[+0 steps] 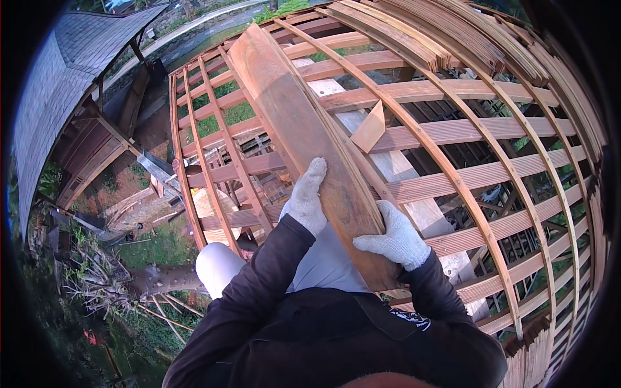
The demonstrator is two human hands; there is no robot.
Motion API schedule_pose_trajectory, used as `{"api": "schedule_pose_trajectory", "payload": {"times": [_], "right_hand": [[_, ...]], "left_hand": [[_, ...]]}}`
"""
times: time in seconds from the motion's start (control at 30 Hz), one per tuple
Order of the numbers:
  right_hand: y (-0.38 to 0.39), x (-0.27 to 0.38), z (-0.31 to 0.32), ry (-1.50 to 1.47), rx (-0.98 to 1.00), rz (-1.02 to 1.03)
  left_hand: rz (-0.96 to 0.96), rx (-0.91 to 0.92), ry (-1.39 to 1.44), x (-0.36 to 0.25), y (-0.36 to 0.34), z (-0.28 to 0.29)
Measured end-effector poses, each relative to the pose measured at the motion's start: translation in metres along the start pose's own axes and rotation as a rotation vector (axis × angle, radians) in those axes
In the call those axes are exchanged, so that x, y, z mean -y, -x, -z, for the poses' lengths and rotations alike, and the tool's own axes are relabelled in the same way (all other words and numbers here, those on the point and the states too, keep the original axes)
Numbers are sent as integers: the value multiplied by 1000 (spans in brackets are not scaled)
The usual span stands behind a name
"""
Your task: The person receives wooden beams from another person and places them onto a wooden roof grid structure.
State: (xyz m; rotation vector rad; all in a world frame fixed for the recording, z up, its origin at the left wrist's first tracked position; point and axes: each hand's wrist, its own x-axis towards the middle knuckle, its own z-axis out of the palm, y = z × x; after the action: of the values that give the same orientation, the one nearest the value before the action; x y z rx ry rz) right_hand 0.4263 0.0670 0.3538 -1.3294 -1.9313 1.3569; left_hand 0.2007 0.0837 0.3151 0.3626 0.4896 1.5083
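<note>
The person's two gloved hands hold a long stack of wide brown boards [294, 123] that runs from just in front of the waist, away and somewhat to the left, across the open timber roof frame. The relation that matters is between that long axis and the two grips: both lie toward the near end, so most of the length reaches out beyond them. The left hand [307, 197] is farther along, closed against the left edge with its thumb over the upper face; the right hand [394, 238] sits nearer the body, gripping the right edge close to the near end, its thumb also on top. Fingers beneath the wood are hidden, so how far they wrap under cannot be told. The near end comes close to the dark jacket [310, 336], which leaves little room toward the body. Under and beside the boards, grooved beams [446, 132] cross the frame, with narrow battens [446, 168] over them and open gaps between. To the right lie a pale plank [391, 169] and a small slanted offcut [370, 128]; farther off at upper right rest piles of thin boards [453, 35]. A shingled roof [61, 64] stands well apart at left.
</note>
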Motion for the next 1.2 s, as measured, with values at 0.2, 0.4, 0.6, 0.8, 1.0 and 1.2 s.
{"api": "schedule_pose_trajectory", "payload": {"times": [0.2,0.4,0.6,0.8,1.0,1.2], "right_hand": [[-13,-6,-2,-99,88,-3],[-16,-24,-3,-488,-15,-39],[-27,9,48,-519,-288,76],[-103,39,188,42,-647,177],[-246,92,325,926,-920,184],[-410,120,394,1327,-822,70]], "left_hand": [[68,-48,-3,25,6,12],[73,-3,-210,28,-16,-11],[58,233,-285,54,-97,-19],[-505,719,-1909,135,-93,30],[-505,718,-1910,143,-101,43],[-465,709,-1869,140,-103,43]]}}
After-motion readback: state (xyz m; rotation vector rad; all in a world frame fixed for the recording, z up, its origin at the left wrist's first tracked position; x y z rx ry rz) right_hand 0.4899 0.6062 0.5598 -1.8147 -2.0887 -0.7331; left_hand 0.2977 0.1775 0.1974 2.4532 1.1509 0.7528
